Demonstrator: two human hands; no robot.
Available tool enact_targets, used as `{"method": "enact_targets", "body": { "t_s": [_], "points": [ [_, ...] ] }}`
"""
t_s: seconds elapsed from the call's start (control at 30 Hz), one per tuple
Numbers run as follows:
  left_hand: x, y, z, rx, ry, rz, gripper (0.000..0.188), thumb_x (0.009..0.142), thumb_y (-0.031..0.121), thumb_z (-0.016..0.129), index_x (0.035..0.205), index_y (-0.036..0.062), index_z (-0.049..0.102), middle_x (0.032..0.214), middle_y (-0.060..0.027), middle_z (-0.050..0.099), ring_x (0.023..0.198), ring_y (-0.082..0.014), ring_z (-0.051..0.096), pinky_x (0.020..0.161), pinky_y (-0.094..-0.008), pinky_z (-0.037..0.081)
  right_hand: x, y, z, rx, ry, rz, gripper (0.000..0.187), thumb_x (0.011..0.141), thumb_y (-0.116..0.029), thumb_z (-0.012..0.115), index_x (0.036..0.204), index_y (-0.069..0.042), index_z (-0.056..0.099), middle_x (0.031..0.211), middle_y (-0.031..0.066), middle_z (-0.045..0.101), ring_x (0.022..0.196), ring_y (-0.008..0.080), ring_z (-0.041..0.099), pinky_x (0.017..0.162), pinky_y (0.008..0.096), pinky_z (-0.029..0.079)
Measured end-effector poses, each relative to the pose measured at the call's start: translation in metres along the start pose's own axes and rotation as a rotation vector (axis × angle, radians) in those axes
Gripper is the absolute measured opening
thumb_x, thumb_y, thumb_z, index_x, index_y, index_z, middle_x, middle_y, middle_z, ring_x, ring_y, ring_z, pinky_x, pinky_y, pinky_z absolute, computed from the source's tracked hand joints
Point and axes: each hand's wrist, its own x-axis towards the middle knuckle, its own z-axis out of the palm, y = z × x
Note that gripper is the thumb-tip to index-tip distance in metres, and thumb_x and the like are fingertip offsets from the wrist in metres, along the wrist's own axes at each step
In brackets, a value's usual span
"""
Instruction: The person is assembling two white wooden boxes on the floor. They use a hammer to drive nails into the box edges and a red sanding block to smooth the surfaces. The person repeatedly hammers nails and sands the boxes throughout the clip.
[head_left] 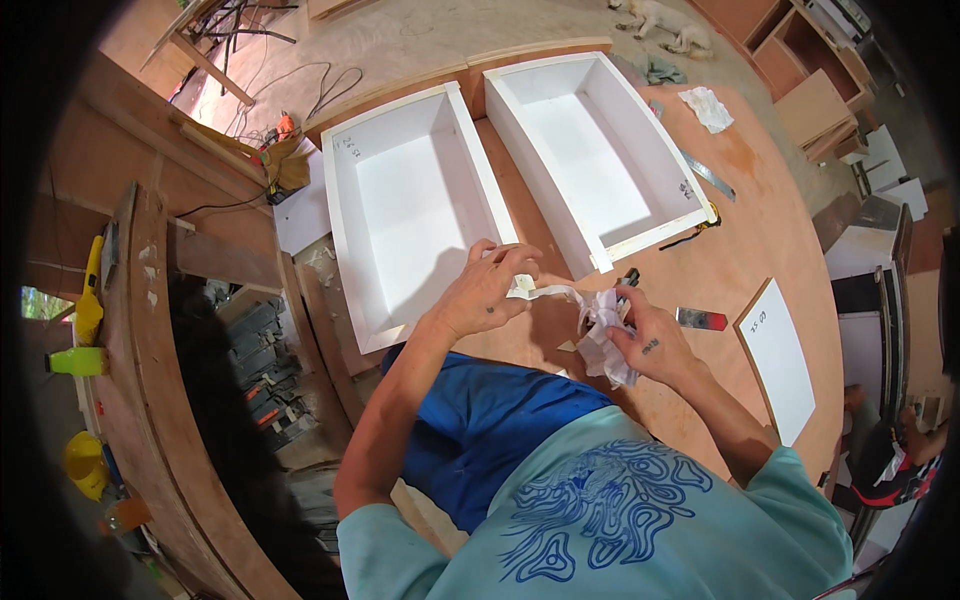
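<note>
Two white open box frames, like drawers, lie side by side on the table: the left box point(472, 140) and the right box point(545, 172). At the near right corner of the left box, my left hand point(488, 290) has its fingers curled over the edge and pinches the end of a pale strip point(552, 291). That strip runs across to a crumpled wad of white peeled tape or film point(604, 345). My right hand point(650, 335) is closed round the wad. A dark tool end point(629, 277) shows by its fingertips; whether the hand grips it is unclear.
A red-and-silver scraper-like blade point(701, 319) and a white panel point(780, 360) lie to the right on the wooden table point(760, 230). A metal ruler point(708, 175) and crumpled paper point(708, 109) are beyond. A dog point(662, 25) lies on the floor; another person point(905, 455) is at far right.
</note>
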Motion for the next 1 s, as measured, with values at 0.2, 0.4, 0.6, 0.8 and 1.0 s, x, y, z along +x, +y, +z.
{"method": "enact_targets", "body": {
  "t_s": [0.2, 0.4, 0.6, 0.8, 1.0],
  "points": [
    [0.0, 0.0, -0.001, 0.026, -0.012, 0.008, 0.059, 0.075, 0.013, 0.08, 0.126, 0.0103, 0.051, 0.128, -0.0038, 0.064, 0.127, -0.0259, 0.052, 0.112, -0.0476, 0.027, 0.002, 0.015, -0.006, -0.058, -0.032, -0.115, 0.021, 0.086, -0.015, 0.07, 0.101, 0.0, 0.073, 0.087, 0.0183, 0.068, 0.084, 0.0378, 0.067, 0.076, 0.0458, 0.052],
    [0.007, 0.011, -0.005, 0.024, -0.04, -0.073, 0.068, 0.075, 0.011, 0.076, 0.137, 0.0076, 0.048, 0.121, -0.0075, 0.068, 0.128, -0.0282, 0.054, 0.113, -0.0485, 0.027, 0.04, -0.025, 0.005, 0.058, 0.054, -0.34, 0.023, 0.086, -0.006, 0.069, 0.108, 0.001, 0.072, 0.096, 0.0167, 0.06, 0.086, 0.0339, 0.063, 0.075, 0.0425, 0.052],
    [0.003, 0.009, -0.003, 0.034, 0.019, -0.09, 0.077, 0.07, 0.008, 0.074, 0.141, 0.0052, 0.046, 0.121, -0.015, 0.066, 0.118, -0.032, 0.059, 0.112, -0.0468, 0.029, 0.078, -0.049, 0.048, 0.162, 0.016, -0.474, 0.024, 0.084, 0.001, 0.065, 0.106, -0.003, 0.072, 0.104, 0.0167, 0.057, 0.088, 0.0318, 0.061, 0.077, 0.0372, 0.052],
    [0.003, 0.02, -0.007, 0.05, -0.006, -0.148, 0.081, 0.069, 0.005, 0.072, 0.145, 0.0016, 0.045, 0.141, -0.0209, 0.055, 0.132, -0.0374, 0.05, 0.116, -0.0506, 0.029, 0.09, -0.045, 0.065, 0.047, 0.096, -0.666, 0.025, 0.073, 0.006, 0.063, 0.098, 0.003, 0.07, 0.105, 0.0183, 0.06, 0.095, 0.0344, 0.06, 0.083, 0.0415, 0.051],
    [-0.026, 0.06, 0.013, 0.293, 0.547, -0.269, 0.062, 0.07, 0.001, 0.069, 0.131, -0.0011, 0.055, 0.131, -0.0194, 0.057, 0.129, -0.0403, 0.049, 0.108, -0.0508, 0.038, 0.088, -0.05, 0.059, -0.039, 0.009, -0.573, 0.017, 0.072, 0.007, 0.063, 0.087, 0.004, 0.072, 0.089, 0.0175, 0.056, 0.091, 0.0358, 0.06, 0.08, 0.0439, 0.051]
  ]
}}
